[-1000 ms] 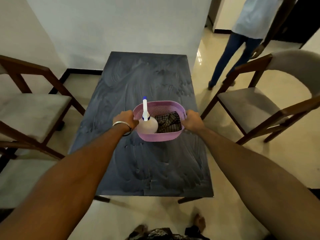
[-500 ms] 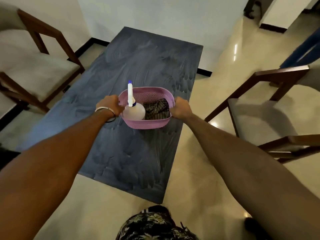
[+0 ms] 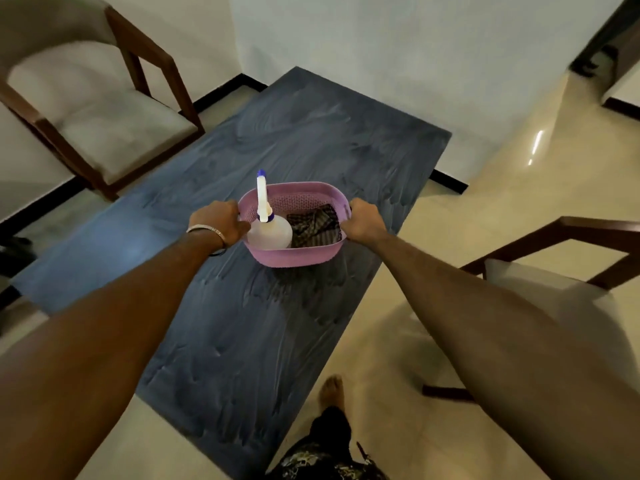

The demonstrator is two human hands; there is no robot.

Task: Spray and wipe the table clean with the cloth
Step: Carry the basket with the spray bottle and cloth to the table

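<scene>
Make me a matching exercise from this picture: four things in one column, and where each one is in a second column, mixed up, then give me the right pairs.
Things
1. white plastic spray bottle with a blue tip
2. dark checked cloth
3. silver bangle
4. wooden chair with a grey seat cushion

Places
A. on the left wrist
B. on the floor past the table's left edge
C. right half of the pink plastic basket
D. left half of the pink basket, upright

Pairs: 1-D, 2-C, 3-A, 4-B
</scene>
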